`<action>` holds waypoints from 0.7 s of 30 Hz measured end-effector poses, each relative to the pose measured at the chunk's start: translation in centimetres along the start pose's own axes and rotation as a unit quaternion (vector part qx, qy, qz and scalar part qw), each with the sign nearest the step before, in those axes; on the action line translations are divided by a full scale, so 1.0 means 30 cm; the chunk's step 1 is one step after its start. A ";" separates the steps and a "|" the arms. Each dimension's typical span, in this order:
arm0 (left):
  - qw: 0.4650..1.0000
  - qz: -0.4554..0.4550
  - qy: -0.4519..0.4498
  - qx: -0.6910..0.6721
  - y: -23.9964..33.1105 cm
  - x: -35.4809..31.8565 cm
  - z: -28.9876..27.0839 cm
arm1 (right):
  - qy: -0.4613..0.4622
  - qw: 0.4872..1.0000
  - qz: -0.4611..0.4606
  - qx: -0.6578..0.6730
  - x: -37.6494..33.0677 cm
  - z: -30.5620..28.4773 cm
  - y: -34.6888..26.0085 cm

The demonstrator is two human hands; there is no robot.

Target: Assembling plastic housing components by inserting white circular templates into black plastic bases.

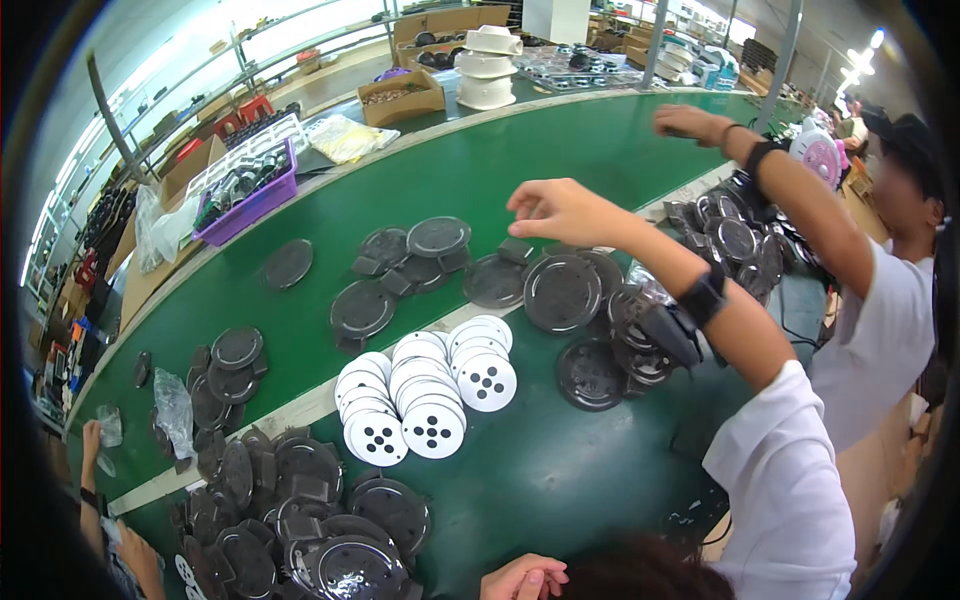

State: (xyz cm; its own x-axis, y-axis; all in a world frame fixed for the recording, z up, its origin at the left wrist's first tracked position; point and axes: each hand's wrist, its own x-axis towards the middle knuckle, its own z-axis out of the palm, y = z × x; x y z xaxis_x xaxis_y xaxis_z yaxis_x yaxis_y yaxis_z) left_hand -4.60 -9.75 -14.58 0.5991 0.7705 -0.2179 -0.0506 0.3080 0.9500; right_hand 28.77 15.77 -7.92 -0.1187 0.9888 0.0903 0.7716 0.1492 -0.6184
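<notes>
My right hand (570, 212) reaches in on a white-sleeved arm and hovers over the green belt, fingers curved and apart with nothing visible between them. Just below it lies a dark round plastic part (498, 278) with a small block at its rim. A larger dark round part (562, 292) sits beside it, under my forearm. At the lower edge my left hand (525, 578) shows only partly, fingers curled in; what they hold, if anything, is hidden. Overlapping white discs with black dots (432, 430) lie on the green surface between the hands.
Dark round parts pile up at lower left (310, 530) and right (735, 240). A purple crate (245, 195), an open cardboard box (402, 98) and stacked white parts (487, 68) stand beyond the belt. A co-worker's arm (800, 195) extends from the right; another person's hands (138, 560) show at left.
</notes>
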 end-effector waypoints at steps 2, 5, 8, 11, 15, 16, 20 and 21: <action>1.000 0.002 -0.007 0.005 0.008 0.002 0.004 | -0.005 0.997 0.016 -0.072 0.067 0.063 -0.004; 1.000 -0.002 -0.014 0.023 -0.002 0.001 -0.006 | -0.114 0.958 0.120 -0.234 0.124 0.134 0.021; 0.999 0.004 -0.016 0.030 0.001 0.001 -0.004 | -0.111 0.982 0.146 -0.038 0.154 0.130 0.090; 0.999 0.000 -0.018 0.032 -0.002 -0.001 -0.003 | -0.087 0.992 0.087 0.035 0.115 0.031 0.106; 1.000 0.008 -0.011 0.014 0.014 0.010 0.003 | 0.033 0.990 0.059 0.125 -0.035 -0.106 -0.013; 1.000 0.006 -0.008 0.014 0.010 0.009 0.002 | 0.046 0.992 0.036 0.108 -0.078 -0.133 -0.038; 1.000 0.000 -0.008 0.013 0.006 0.006 0.004 | -0.021 0.993 0.029 0.116 -0.212 -0.198 -0.016; 1.000 0.002 -0.010 0.013 0.006 0.007 0.002 | -0.019 0.993 0.029 0.115 -0.233 -0.200 -0.019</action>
State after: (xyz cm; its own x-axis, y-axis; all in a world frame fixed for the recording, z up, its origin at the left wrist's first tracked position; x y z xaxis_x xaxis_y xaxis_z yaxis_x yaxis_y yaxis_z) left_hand -4.43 -9.56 -14.45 0.6141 0.7607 -0.2103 -0.0318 0.2901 0.9565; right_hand 32.92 8.80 -3.50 -0.1056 0.9942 0.0221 0.6159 0.0828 -0.7834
